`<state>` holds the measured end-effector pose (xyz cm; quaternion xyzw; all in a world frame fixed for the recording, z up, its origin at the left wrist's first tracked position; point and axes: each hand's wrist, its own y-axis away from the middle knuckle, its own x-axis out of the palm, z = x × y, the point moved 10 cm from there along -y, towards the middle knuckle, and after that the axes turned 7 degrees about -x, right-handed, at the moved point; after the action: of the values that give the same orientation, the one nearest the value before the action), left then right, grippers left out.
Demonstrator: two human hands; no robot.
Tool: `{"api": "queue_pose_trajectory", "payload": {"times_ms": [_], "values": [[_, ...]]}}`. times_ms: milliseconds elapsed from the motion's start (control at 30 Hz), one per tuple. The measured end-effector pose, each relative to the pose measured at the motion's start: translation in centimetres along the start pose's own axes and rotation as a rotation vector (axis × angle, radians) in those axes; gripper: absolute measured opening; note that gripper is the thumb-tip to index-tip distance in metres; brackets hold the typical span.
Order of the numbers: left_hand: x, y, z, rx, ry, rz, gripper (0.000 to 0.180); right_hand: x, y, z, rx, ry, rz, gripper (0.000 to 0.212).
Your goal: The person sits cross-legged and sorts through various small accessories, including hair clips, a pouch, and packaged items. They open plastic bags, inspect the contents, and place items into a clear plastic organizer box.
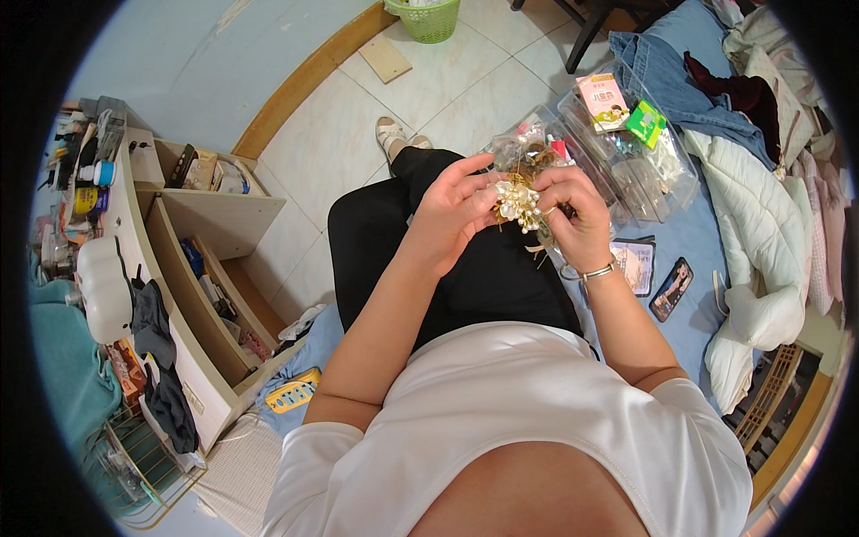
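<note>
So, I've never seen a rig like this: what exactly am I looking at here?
This single picture comes from the left of two wide fisheye cameras worn on a person's head, looking down; straight edges bend. There is no machine grip, just the person's bare left hand and right hand. Both hold a cream-and-gold flower ornament with pearly beads over black trousers. To the right, on light-blue cloth, are clear plastic boxes bearing a pink-and-white carton and a green packet; a dark rectangular phone lies nearer.
</note>
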<state>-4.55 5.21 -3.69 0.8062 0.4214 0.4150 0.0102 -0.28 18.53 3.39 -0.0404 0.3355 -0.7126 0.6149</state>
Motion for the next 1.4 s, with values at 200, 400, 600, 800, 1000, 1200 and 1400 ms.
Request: {"api": "queue_pose_trajectory", "payload": {"times_ms": [200, 400, 600, 800, 1000, 1200, 1400], "values": [[-0.4, -0.3, 1.0, -0.038, 0.063, 0.016, 0.046, 0.4, 0.4, -0.4, 0.053, -0.028, 0.025, 0.014], [-0.2, -0.4, 1.3, -0.07, 0.043, 0.048, 0.042, 0.8, 0.6, -0.7, 0.075, -0.03, 0.05, 0.014], [-0.4, -0.4, 1.4, -0.096, -0.001, 0.021, 0.042, 1.2, 0.9, -1.2, 0.086, -0.022, 0.074, 0.013], [-1.1, -0.2, 1.0, -0.034, -0.169, -0.06, 0.044, 1.4, 1.1, -1.9, 0.141, -0.06, 0.091, 0.012], [-3.4, -0.8, 1.9, -0.033, -0.233, -0.192, 0.046, -0.4, 3.9, -8.0, 0.723, -0.54, -0.338, 0.013], [-2.5, -1.3, 5.7, -0.223, -0.004, -0.139, 0.041, 2.2, 2.2, -7.4, 0.744, -0.589, -0.266, 0.017], [-1.9, -1.2, 8.8, -0.314, 0.233, -0.029, 0.053, 5.4, 1.4, -5.3, 0.465, -0.249, -0.017, 0.033]]}}
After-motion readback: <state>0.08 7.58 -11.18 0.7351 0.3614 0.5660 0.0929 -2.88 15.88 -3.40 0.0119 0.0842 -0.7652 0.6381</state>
